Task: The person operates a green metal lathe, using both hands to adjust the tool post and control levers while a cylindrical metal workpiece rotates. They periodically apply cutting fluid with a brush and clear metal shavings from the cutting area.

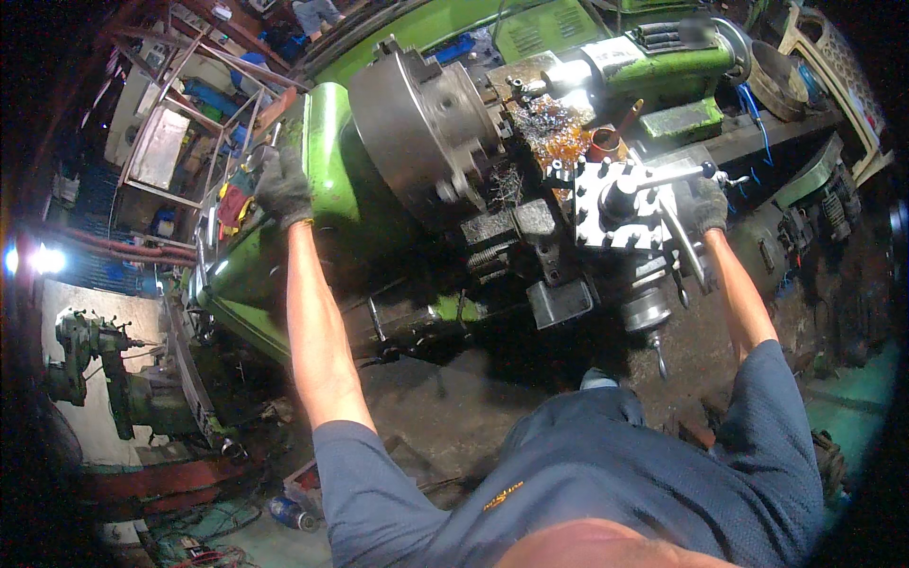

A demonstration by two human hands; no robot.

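Both my hands wear dark grey gloves at a green metal lathe. My left hand point(284, 187) is at the left end of the green headstock point(327, 142), its fingers curled; whatever lies inside them is hidden. My right hand point(704, 204) is closed just right of the square tool post point(620, 206), beside its clamping lever point(674, 177). A second bar handle point(684, 237) slants down in front of that hand, and I cannot make out what the fingers grip. Between my hands sits the big round chuck point(417, 133), its outline slightly blurred.
Metal shavings point(554, 133) lie behind the tool post, near a brown cup point(604, 144). The green tailstock point(653, 71) stands at the far right. A handwheel crank point(653, 317) sticks out toward me. Left of the lathe is a metal rack point(161, 147) and another machine point(99, 360).
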